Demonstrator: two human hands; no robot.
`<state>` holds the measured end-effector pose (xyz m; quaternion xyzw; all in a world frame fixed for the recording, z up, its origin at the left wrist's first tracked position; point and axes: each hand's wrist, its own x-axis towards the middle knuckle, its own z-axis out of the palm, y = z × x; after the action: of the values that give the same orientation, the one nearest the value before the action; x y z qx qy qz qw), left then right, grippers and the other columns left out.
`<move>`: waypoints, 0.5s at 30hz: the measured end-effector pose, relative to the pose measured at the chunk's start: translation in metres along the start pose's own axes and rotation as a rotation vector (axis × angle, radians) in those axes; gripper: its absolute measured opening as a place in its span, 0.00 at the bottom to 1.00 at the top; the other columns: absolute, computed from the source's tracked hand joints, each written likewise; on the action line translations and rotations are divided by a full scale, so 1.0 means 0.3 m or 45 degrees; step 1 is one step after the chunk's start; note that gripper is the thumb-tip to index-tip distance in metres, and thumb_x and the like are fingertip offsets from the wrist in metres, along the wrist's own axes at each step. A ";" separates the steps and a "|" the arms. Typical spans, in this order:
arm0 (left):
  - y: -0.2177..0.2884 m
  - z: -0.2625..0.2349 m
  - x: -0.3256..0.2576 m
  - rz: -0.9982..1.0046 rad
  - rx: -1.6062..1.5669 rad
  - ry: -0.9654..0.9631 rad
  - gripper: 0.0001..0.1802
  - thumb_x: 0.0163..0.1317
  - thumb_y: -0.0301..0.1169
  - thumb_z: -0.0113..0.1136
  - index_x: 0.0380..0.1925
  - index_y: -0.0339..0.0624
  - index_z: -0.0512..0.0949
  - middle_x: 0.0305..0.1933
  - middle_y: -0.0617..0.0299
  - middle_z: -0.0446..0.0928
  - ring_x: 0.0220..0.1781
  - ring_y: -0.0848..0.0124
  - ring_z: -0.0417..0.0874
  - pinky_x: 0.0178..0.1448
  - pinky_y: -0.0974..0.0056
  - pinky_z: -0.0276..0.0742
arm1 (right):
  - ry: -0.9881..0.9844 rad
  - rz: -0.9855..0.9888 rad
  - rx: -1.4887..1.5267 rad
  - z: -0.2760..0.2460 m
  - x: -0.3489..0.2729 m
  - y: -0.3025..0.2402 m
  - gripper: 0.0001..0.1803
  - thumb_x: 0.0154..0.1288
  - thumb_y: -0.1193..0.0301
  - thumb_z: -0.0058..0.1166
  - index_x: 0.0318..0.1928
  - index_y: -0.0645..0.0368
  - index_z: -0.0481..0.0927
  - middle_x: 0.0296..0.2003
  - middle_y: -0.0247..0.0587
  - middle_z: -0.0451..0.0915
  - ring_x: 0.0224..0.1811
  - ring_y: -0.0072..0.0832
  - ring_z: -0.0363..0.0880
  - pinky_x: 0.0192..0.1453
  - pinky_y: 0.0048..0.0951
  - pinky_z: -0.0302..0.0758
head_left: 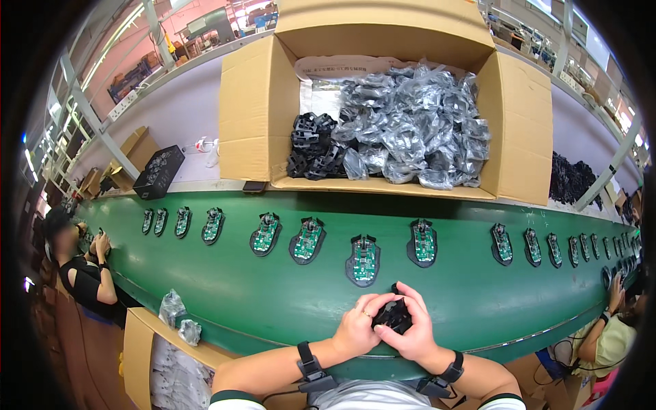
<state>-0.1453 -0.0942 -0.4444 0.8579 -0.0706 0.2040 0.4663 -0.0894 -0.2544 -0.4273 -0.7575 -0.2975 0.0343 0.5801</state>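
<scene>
Close to the near edge of the green belt, my left hand [357, 326] and my right hand [417, 331] are both closed around a black plastic part [393, 316]. It looks like a computer mouse piece, and my fingers hide much of it. Just beyond my hands lies an open mouse base [363, 262] with a green circuit board. Another mouse base [423, 244] sits to its right, and one more mouse base [307, 241] to its left. Several similar ones stretch in a row along the belt both ways.
Behind the belt [205, 273], a large open carton [523, 130] holds bagged parts and loose black plastic parts. A black bin [159, 172] stands left of it. Below left, another carton [137, 362] contains clear plastic bags. Co-workers sit at the far left [85, 273] and far right [608, 335].
</scene>
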 end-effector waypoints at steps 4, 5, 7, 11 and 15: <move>0.042 -0.101 0.127 0.134 0.077 0.167 0.35 0.53 0.27 0.69 0.65 0.50 0.75 0.56 0.50 0.78 0.53 0.49 0.85 0.51 0.52 0.87 | 0.087 -0.333 -0.025 0.010 0.160 -0.078 0.38 0.49 0.58 0.78 0.57 0.63 0.77 0.67 0.63 0.69 0.70 0.52 0.69 0.71 0.47 0.69; 0.065 -0.151 0.201 0.225 0.119 0.225 0.34 0.54 0.27 0.68 0.64 0.50 0.75 0.55 0.50 0.78 0.53 0.49 0.85 0.51 0.52 0.86 | 0.115 -0.480 -0.072 0.003 0.241 -0.116 0.39 0.48 0.56 0.79 0.57 0.63 0.77 0.66 0.62 0.69 0.69 0.52 0.70 0.71 0.48 0.69; 0.142 -0.306 0.407 0.497 0.285 0.323 0.34 0.54 0.29 0.68 0.65 0.47 0.74 0.56 0.49 0.79 0.54 0.46 0.84 0.55 0.50 0.85 | 0.176 -0.748 -0.154 -0.015 0.460 -0.246 0.36 0.51 0.55 0.77 0.55 0.63 0.77 0.64 0.62 0.72 0.68 0.52 0.72 0.70 0.45 0.70; 0.052 -0.575 0.772 0.369 0.811 0.426 0.47 0.55 0.36 0.71 0.74 0.37 0.60 0.68 0.40 0.70 0.64 0.43 0.77 0.67 0.48 0.77 | 0.026 -0.556 0.051 0.054 0.980 -0.459 0.44 0.56 0.51 0.72 0.64 0.68 0.73 0.58 0.63 0.78 0.63 0.48 0.78 0.70 0.42 0.72; -0.017 -0.794 0.765 0.002 1.235 0.532 0.52 0.58 0.42 0.72 0.75 0.33 0.55 0.69 0.32 0.66 0.68 0.43 0.74 0.68 0.47 0.76 | 0.416 -0.708 -0.452 0.166 1.283 -0.382 0.45 0.59 0.47 0.69 0.64 0.72 0.72 0.62 0.66 0.76 0.66 0.54 0.75 0.72 0.45 0.70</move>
<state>-0.0034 0.1219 -0.2382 0.9161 0.1258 0.3803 0.0197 0.1594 -0.0057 -0.2275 -0.7319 -0.3969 -0.2983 0.4666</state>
